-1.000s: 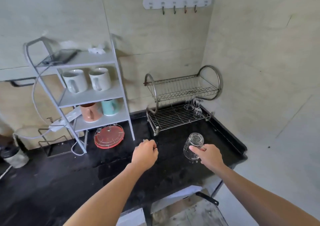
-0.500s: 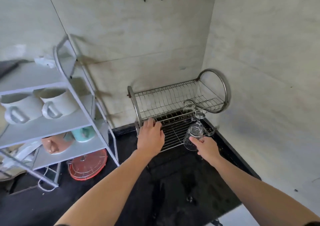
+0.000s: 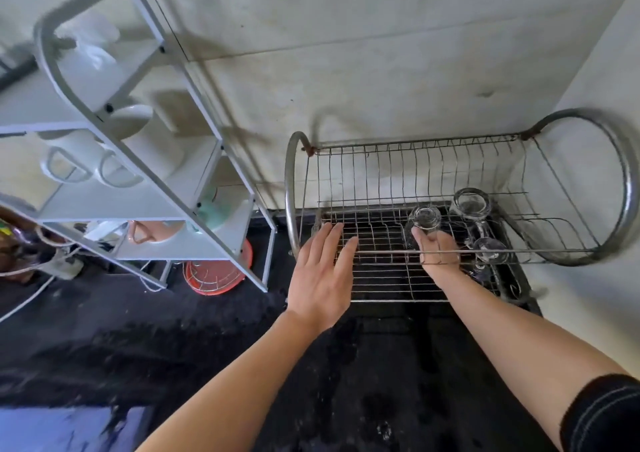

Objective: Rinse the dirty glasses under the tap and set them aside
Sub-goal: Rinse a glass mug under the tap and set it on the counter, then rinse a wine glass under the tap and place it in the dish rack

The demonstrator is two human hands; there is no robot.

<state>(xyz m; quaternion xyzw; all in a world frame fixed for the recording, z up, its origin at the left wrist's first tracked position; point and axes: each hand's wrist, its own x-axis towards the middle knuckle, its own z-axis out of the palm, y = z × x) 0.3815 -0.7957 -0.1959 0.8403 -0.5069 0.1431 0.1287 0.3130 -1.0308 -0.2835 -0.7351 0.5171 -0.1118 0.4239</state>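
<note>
While reaching beneath the upper tier's front rail of the dish rack (image 3: 291, 188), right of centre frame, gripped the upturned glass (image 3: 424, 218) by its lower wall with right hand (image 3: 438, 249), fingers curled round it. Held left hand (image 3: 323, 271) spread and holding nothing, fingers straight over the lower grid's left edge; contact with the wire not discernible. Called for a level set-down on the grid, just left of the other glassware (image 3: 472, 205) already there, without knocking it; release judged safe only once the rim sat steady.
</note>
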